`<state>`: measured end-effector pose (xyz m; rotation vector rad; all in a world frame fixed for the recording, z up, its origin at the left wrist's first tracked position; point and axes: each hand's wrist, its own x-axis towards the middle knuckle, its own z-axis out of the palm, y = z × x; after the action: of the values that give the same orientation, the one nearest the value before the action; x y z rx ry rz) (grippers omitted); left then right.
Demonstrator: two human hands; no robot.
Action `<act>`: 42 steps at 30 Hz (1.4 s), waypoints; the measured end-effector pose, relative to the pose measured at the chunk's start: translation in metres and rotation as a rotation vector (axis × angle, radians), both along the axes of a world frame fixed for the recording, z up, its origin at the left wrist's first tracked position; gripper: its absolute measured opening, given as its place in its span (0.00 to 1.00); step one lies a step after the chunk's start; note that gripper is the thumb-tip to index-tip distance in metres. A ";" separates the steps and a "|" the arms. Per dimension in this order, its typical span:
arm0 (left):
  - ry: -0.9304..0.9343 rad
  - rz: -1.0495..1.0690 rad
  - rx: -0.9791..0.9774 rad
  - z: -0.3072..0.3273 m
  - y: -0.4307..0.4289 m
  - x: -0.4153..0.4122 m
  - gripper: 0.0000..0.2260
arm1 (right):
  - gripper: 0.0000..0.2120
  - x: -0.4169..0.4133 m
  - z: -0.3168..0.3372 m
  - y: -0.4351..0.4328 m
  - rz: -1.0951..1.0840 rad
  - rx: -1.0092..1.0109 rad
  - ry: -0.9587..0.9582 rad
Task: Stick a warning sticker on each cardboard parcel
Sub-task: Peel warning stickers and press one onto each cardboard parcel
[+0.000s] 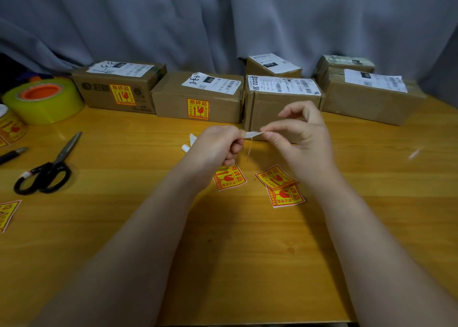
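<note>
Several cardboard parcels stand in a row at the back of the wooden table (247,264). The far-left parcel (99,88) and the one beside it (223,103) each carry a yellow-and-red warning sticker on the front. The middle parcel (285,106) and the right parcel (366,103) show plain fronts. My left hand (218,148) and my right hand (302,140) pinch opposite ends of one sticker (252,134), seen edge-on just in front of the middle parcel. A thin strip hangs below it. Three loose stickers (230,178) (272,178) (287,196) lie on the table under my hands.
Black-handled scissors (49,168) and a yellow tape roll (44,98) lie at the left, with a pen (12,154) and more stickers (7,215) at the left edge. Curled white backing scraps (189,142) sit by my left hand. Two smaller parcels (272,65) (347,62) stand behind.
</note>
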<state>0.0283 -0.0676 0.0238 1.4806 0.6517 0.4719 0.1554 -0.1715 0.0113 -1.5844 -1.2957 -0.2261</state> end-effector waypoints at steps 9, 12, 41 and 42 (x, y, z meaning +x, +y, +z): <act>-0.146 -0.141 0.548 -0.001 -0.004 -0.010 0.11 | 0.04 0.007 0.000 -0.005 0.009 -0.143 0.115; -0.187 -0.102 0.561 -0.001 -0.007 -0.010 0.08 | 0.04 0.006 0.000 -0.003 0.002 -0.146 0.157; -0.153 -0.106 0.904 -0.008 0.008 -0.008 0.12 | 0.05 0.001 -0.005 0.001 0.035 -0.071 0.213; -0.157 -0.106 0.887 -0.008 0.007 -0.008 0.11 | 0.05 0.000 -0.004 0.000 0.027 -0.077 0.211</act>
<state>0.0201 -0.0605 0.0157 2.2633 0.2226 0.8480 0.1559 -0.1713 0.0068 -1.6075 -1.1724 0.0086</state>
